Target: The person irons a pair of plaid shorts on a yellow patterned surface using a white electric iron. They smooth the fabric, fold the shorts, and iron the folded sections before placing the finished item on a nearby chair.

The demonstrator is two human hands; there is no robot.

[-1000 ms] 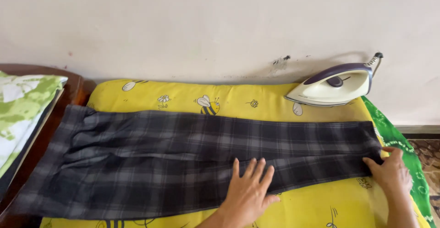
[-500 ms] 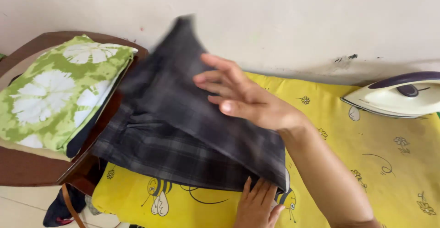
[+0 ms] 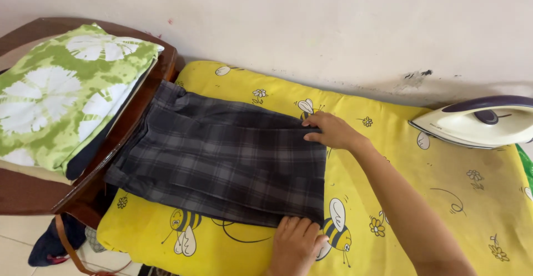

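Note:
Dark grey plaid trousers [image 3: 222, 159] lie folded in half on a yellow pad printed with bees and flowers [image 3: 422, 176]. My right hand [image 3: 332, 130] rests flat on the far corner of the fold, fingers pressing the cloth. At the near corner of the fold my left hand [image 3: 297, 244] lies palm down on the cloth's edge. The waistband end points left, toward a wooden table.
A white and purple clothes iron [image 3: 480, 121] lies on the pad at the right, by the wall. A round wooden table [image 3: 83, 190] at the left carries a stack of folded green and white cloth [image 3: 61, 98]. Tiled floor and a strap show at bottom left.
The trousers lay stretched out full length; my right hand lifted the leg end and carried it left over the waist end. Now the garment lies folded with both hands flat on the fold.

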